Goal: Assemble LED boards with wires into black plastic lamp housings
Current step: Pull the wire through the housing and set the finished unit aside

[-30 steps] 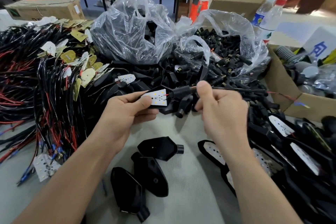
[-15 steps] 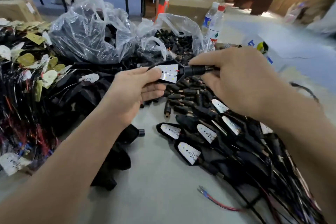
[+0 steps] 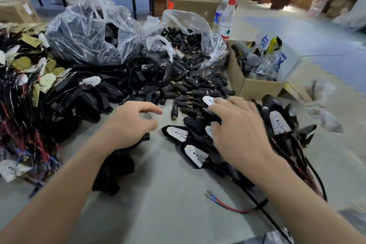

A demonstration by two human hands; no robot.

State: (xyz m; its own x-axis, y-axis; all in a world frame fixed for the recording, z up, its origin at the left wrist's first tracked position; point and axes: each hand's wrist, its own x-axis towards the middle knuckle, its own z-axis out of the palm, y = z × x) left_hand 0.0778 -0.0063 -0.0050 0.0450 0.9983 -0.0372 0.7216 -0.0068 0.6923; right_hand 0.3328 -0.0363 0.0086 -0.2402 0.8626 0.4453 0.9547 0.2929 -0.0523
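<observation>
My right hand (image 3: 237, 127) lies with fingers spread on a pile of assembled black lamp housings (image 3: 176, 132) at the right, each showing a white LED board. Its fingertips touch a housing with an LED board (image 3: 209, 101) on top of the pile. Wires (image 3: 223, 205) with red and blue ends trail from the pile toward me. My left hand (image 3: 128, 123) hovers at the centre, fingers loosely curled, holding nothing. Empty black housings (image 3: 112, 170) lie partly hidden under my left forearm. Wired LED boards (image 3: 23, 115) are heaped at the left.
Two clear plastic bags sit at the back, one with housings (image 3: 89, 31), one with black connectors (image 3: 184, 45); more connectors (image 3: 190, 89) spill out in front. A cardboard box (image 3: 255, 85) and two water bottles (image 3: 225, 20) stand at the right. The grey tabletop (image 3: 168, 214) shows near me.
Both hands held one housing with its LED board and wire. The right hand has laid it on the right pile, and the left hand has let go and drawn back.
</observation>
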